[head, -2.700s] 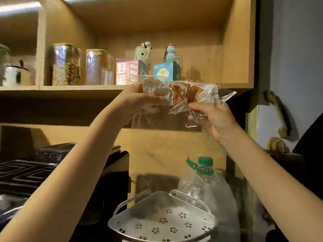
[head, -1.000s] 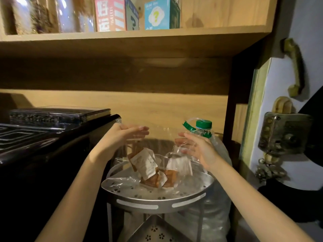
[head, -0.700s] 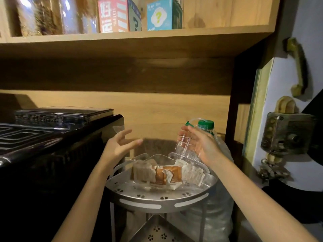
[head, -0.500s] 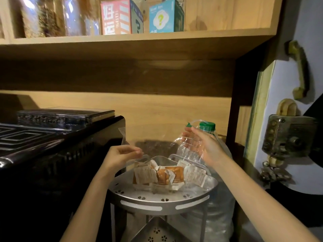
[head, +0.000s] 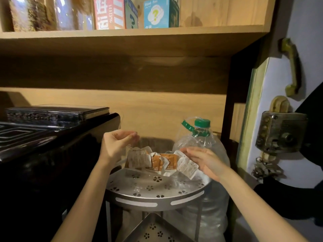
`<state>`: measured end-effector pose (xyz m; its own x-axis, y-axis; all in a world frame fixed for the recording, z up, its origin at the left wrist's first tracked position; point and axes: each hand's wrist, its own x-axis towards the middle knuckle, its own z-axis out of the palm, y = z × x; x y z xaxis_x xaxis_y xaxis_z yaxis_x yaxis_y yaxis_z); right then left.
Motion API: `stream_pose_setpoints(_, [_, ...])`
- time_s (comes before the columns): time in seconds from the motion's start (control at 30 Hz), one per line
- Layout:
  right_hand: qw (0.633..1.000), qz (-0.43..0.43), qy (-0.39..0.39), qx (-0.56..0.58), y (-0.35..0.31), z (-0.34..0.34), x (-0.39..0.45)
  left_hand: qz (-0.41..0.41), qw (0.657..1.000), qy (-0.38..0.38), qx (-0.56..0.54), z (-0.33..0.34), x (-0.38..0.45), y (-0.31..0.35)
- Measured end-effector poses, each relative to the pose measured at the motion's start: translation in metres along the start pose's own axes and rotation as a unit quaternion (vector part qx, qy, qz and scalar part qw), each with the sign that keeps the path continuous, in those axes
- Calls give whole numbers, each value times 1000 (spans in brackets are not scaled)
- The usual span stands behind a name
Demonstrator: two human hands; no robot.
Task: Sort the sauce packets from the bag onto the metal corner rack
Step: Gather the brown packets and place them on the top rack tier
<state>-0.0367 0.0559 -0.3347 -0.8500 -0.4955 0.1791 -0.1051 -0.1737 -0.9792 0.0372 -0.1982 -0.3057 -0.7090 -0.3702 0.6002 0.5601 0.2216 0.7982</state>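
My left hand (head: 116, 145) pinches the bag (head: 128, 145) edge; my right hand (head: 203, 160) lies open, flat against the packets (head: 157, 161) — bunched just over the rack (head: 153, 198). Best to lift slowly — let them slide out.

The top edge cuts off the jars (head: 43, 13) and boxes (head: 111, 13), the clear bag (head: 157, 182) is hard to see, and packet (head: 138, 158) print is too small.
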Motion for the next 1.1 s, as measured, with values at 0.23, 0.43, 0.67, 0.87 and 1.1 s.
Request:
stream_pose_setpoints(0.23, [999,-44,19,21,-7,10,5,-36,998,-24,-39,-11,0,2])
stream_pose_setpoints(0.43, [996,-47,43,59,-11,7,11,-125,984,-106,65,-21,-11,-19])
stream_pose_setpoints(0.67, [993,-102,38,-50,-30,3,5,-29,990,-116,74,-24,-2,-3])
stream_pose_setpoints(0.87, [993,-109,37,-32,-46,2,9,-30,994,-105,32,-18,6,10])
stream_pose_setpoints(1.1, [994,-102,8,47,-39,-7,7,-62,994,-91,-18,-12,17,20])
